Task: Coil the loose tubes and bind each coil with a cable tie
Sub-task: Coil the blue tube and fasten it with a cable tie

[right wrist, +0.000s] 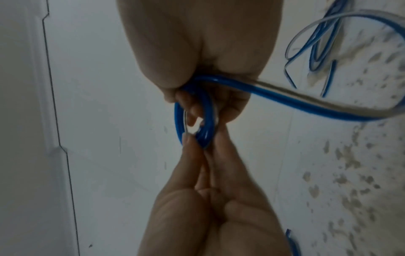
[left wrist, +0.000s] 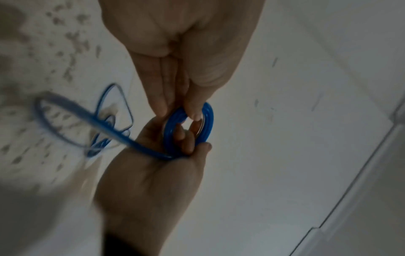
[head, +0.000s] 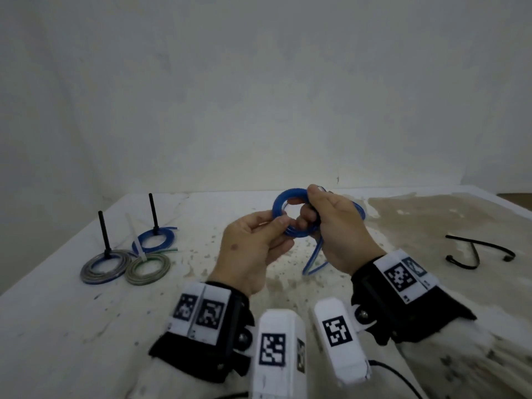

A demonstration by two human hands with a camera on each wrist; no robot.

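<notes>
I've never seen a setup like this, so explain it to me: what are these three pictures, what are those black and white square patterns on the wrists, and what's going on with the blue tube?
No machine here: a person works with bare hands, wearing a camera on the head and one on each wrist. The patterned blocks are part of those wrist bands.

The wide picture is from the head camera; the two close ones look along each hand.

The left hand and right hand both grip a blue tube coil, part wound; its loose tail hangs to the table.

At the left lie three finished coils, each bound with a cable tie. At the right lie spare black cable ties.
</notes>
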